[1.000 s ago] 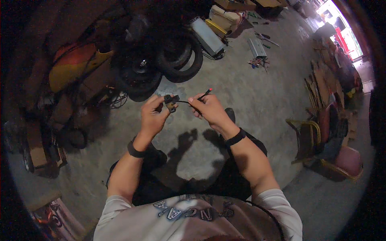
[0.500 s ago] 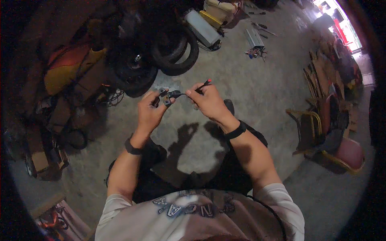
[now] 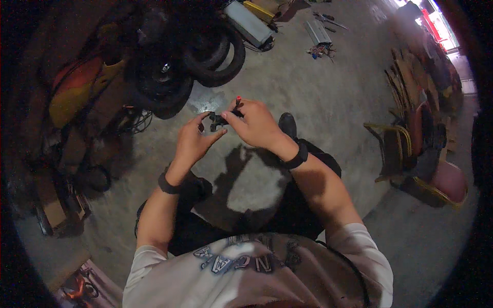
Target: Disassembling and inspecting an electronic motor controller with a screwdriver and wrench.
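My right hand (image 3: pixel 252 124) is closed, thumb and fingers pinching a small black bracket-like part (image 3: pixel 214 121). A thin dark stick-like thing with a red tip (image 3: pixel 239 98) pokes up from between the same fingers; its kind does not show. My left hand (image 3: pixel 195 139) curves around the part's left side with index finger and thumb spread apart. Its index fingertip lies close to the part's upper end, and whether they touch I cannot tell. Both hands are in the air over the concrete floor, in front of my bent knees.
Black tyres (image 3: pixel 226 66) lie beyond my left hand, with loose cables (image 3: pixel 138 120) nearby. Farther off are a silver box (image 3: pixel 249 25), a smaller metal box with wires (image 3: pixel 319 33) and several hand tools (image 3: pixel 331 20). Chairs (image 3: pixel 447 182) and cardboard sheets (image 3: pixel 400 92) stand at right.
The black part has passed from my left fingers to my right hand. My left finger and thumb have spread apart. The right hand has moved left, and the red-tipped thing now points more upright.
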A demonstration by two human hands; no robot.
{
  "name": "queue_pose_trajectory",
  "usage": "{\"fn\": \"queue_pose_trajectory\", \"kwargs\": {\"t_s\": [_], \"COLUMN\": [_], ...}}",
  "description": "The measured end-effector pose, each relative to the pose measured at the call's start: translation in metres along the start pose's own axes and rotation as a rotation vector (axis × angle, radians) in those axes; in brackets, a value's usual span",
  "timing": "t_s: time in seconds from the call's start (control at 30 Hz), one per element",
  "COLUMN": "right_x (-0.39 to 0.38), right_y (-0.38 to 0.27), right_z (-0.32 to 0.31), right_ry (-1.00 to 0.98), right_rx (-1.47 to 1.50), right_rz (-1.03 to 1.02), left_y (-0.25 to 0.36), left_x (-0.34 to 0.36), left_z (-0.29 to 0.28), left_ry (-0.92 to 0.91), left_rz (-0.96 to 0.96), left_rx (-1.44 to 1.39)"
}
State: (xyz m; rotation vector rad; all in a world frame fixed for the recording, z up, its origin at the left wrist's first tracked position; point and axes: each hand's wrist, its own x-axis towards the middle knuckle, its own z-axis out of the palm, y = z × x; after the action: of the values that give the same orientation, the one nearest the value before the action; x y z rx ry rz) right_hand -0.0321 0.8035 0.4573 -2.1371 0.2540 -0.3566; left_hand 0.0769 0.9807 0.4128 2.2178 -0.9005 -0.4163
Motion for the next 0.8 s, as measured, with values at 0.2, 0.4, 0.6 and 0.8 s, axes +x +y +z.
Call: {"fn": "queue_pose_trajectory", "kwargs": {"t_s": [0.2, 0.4, 0.6, 0.8], "right_x": [0.001, -0.014, -0.013, -0.011], "right_y": [-0.003, 0.000, 0.004, 0.006], "right_z": [-0.004, 0.001, 0.004, 0.006], "right_ry": [-0.061, -0.075, 0.016, 0.047], "right_rx": [-0.203, -0.240, -0.276, -0.278], "right_rz": [-0.106, -0.116, -0.198, -0.262], "left_y": [0.021, 0.027, 0.020, 0.020], "left_x": [-0.001, -0.009, -0.007, -0.006], "left_z": [0.002, 0.009, 0.013, 0.010], "left_ry": [0.141, 0.116, 0.069, 0.071], "left_rz": [0.159, 0.309, 0.238, 0.249], "left_rx": [0.004, -0.144, -0.303, -0.295]}}
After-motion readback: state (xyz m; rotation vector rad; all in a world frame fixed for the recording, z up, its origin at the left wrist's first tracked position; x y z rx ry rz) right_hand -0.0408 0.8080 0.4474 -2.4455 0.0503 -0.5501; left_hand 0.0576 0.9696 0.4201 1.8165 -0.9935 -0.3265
